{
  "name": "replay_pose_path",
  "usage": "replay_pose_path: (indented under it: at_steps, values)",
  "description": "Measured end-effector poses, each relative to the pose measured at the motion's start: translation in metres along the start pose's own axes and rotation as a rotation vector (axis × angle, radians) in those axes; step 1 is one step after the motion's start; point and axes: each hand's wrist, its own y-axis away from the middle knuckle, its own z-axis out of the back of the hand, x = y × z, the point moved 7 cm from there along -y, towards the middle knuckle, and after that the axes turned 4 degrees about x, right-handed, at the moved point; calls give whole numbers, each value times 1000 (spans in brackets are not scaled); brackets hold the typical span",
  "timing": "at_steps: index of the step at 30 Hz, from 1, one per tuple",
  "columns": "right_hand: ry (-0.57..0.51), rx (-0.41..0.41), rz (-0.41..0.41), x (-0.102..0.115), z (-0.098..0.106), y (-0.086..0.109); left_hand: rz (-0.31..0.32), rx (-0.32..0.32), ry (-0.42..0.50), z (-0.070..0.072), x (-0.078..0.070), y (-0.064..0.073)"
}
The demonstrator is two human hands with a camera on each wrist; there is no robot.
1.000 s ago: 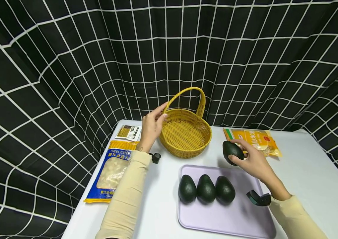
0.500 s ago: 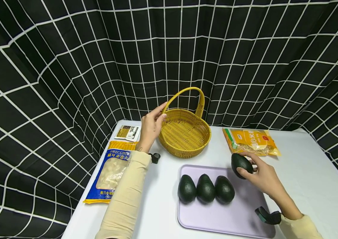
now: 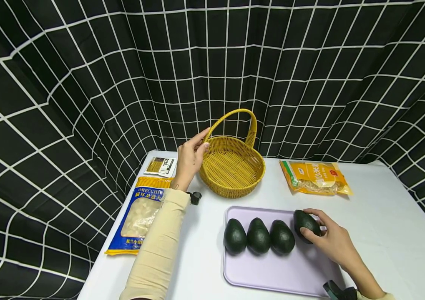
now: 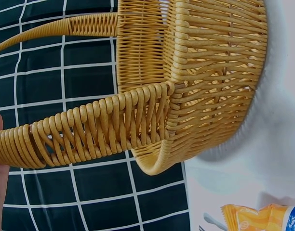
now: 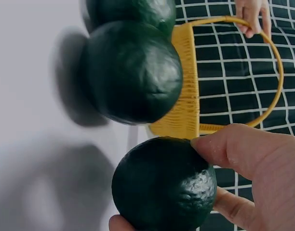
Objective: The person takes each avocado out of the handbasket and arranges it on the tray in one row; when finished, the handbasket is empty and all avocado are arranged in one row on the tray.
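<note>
My left hand (image 3: pixel 191 157) grips the handle of a yellow woven basket (image 3: pixel 231 189) on its left side; the basket holds nothing. In the left wrist view, the basket handle (image 4: pixel 89 127) runs in from a sliver of that hand at the left edge. My right hand (image 3: pixel 330 237) holds a dark green avocado (image 3: pixel 306 225) over the right part of a lilac tray (image 3: pixel 268 275). Whether this avocado touches the tray, I cannot tell. Left of it, three more avocados (image 3: pixel 259 236) lie in a row on the tray. The right wrist view shows the held avocado (image 5: pixel 162 187) between thumb and fingers.
A blue and yellow pasta bag (image 3: pixel 141 216) lies at the left, partly under my left forearm. Behind it is a small brown and white packet (image 3: pixel 159 166). An orange food bag (image 3: pixel 317 178) lies at the back right. A black gridded curtain (image 3: pixel 235 62) surrounds the white table.
My right hand has brought the avocado right, toward me and down over the tray, beside the row of three. The left hand stays on the basket handle.
</note>
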Motion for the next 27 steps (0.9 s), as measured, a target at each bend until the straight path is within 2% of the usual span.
replay_pose_path:
  at_steps: [13,27]
  values:
    - [-23,58,-85,-7,-14,10,8,-1,23,-1,1,1]
    - [-28,55,-53,-10,-20,18,11,2,8,-1,0,2]
